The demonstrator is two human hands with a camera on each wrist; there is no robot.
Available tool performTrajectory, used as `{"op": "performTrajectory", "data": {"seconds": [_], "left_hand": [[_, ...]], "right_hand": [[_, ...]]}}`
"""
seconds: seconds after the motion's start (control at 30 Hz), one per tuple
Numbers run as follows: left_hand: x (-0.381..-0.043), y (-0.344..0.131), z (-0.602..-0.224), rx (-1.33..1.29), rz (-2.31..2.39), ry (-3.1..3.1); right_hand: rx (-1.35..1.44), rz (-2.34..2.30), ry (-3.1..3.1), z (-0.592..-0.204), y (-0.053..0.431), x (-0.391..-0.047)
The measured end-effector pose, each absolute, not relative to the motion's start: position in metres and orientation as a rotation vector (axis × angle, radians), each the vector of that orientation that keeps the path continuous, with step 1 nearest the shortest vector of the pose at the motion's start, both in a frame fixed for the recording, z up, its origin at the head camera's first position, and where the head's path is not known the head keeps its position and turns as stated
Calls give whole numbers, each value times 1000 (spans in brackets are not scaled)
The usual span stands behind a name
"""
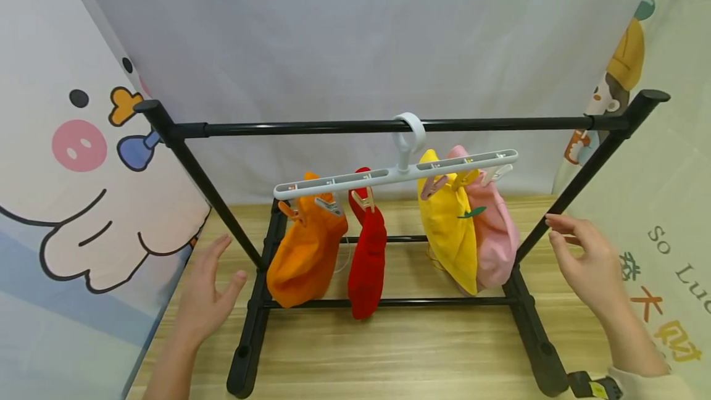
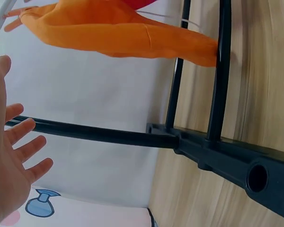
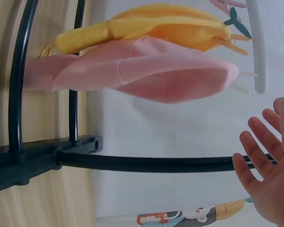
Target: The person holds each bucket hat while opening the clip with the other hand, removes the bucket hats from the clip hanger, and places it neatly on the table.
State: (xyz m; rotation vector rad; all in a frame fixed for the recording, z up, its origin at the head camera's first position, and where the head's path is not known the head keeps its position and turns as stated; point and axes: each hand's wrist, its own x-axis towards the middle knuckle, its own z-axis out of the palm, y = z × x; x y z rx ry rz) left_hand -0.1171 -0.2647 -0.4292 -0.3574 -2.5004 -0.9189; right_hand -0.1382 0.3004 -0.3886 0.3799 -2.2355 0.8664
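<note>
A light grey clip hanger (image 1: 395,174) hangs by its hook from the black rack's top bar (image 1: 289,128), tilted with its left end lower. Clothespins hold an orange cloth piece (image 1: 307,252), a narrow red one (image 1: 368,258), a yellow one (image 1: 449,233) with a green leaf, and a pink one (image 1: 493,236). My left hand (image 1: 204,295) is held beside the rack's left post, fingers spread and touching nothing. Near the right post is my right hand (image 1: 590,264), its fingers relaxed and holding nothing. The wrist views show the left hand (image 2: 9,161) and right hand (image 3: 270,165) apart from the cloth.
The black rack stands on a wood-grain table (image 1: 400,354), its feet running toward me. Behind it hangs a pale curtain (image 1: 361,36). Printed cartoon panels flank both sides, the left one (image 1: 39,128) with a pink-nosed figure.
</note>
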Motion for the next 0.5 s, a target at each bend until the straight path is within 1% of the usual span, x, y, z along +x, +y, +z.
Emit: {"op": "performTrajectory", "data": {"seconds": [0.27,0.5], "left_hand": [[-114,-256,-422,-341,-926,-2485],[-113,-251,-423,-346,-939,-2451]], "right_hand": [[449,870,-2202,-379,290,-143],[464,906,-2194,-371,279,-147]]}}
